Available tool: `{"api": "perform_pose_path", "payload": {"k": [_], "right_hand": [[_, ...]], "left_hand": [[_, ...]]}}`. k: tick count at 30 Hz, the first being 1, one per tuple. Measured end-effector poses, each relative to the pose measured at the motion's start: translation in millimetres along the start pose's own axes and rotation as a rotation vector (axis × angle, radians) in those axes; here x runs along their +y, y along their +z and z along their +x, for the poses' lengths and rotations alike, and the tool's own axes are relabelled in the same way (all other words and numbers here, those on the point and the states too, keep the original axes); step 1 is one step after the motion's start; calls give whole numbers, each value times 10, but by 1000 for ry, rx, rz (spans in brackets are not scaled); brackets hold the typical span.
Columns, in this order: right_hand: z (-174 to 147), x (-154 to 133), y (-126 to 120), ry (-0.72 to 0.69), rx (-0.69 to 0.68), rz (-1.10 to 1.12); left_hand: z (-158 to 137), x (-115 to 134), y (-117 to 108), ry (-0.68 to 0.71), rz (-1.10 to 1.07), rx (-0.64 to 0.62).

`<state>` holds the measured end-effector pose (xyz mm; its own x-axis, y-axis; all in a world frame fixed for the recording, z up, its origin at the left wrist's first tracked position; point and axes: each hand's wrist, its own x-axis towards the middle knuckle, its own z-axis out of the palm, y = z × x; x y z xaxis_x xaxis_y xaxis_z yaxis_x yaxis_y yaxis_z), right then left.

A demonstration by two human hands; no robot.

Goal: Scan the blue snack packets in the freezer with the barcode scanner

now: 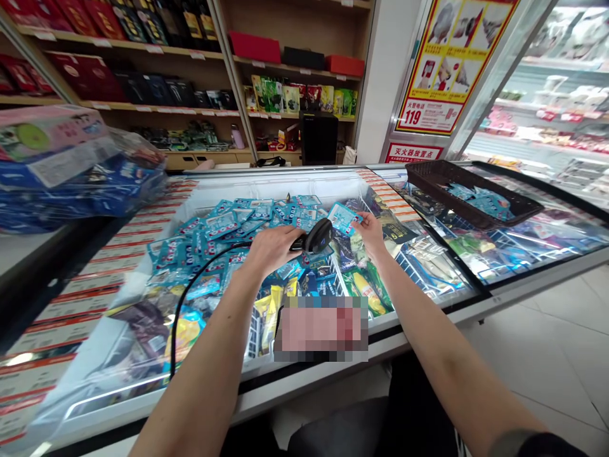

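Note:
My left hand [275, 249] is wrapped around the handle of a black barcode scanner [318, 236], whose cord [183, 298] loops down to the left. The scanner's head points right, toward a small blue packet [342, 218]. My right hand [371, 232] pinches that packet by its right edge, with its printed face turned up. Beneath and to the left, a heap of similar blue packets [214, 228] lies spread over the glass top of the chest freezer [143, 374]. A blurred-out, pixelated rectangle [321, 330] covers something at the freezer's front edge.
At the right, a dark brown basket [428, 184] on the freezer holds several blue packets [480, 202]. Plastic-wrapped boxes [61, 171] stand at the left. Behind are a black monitor [318, 139] and stocked shelves [285, 66].

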<state>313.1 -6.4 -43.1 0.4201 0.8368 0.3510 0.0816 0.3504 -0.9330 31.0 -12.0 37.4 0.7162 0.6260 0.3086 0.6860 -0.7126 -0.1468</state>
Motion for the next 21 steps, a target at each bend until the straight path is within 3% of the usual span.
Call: {"api": "perform_pose_path", "payload": {"k": [6,10,14,18,21], "right_hand": [[-11,-20,3,2,43,33],[-30,-49,-39,-58,239,-34],[-36,-107,-198,-94,385,-250],[-1,-145,-412,-26,522,-452],[35,-150,-494,57,508,-578]], "left_hand": [[-10,12,3,4,1,20],[-35,-20,-15,-12,6,74],[-46,-68,13,-44,21,152],[-44,-86,68,-66,5,208],[-42,-86,81,-69,-5,229]]}}
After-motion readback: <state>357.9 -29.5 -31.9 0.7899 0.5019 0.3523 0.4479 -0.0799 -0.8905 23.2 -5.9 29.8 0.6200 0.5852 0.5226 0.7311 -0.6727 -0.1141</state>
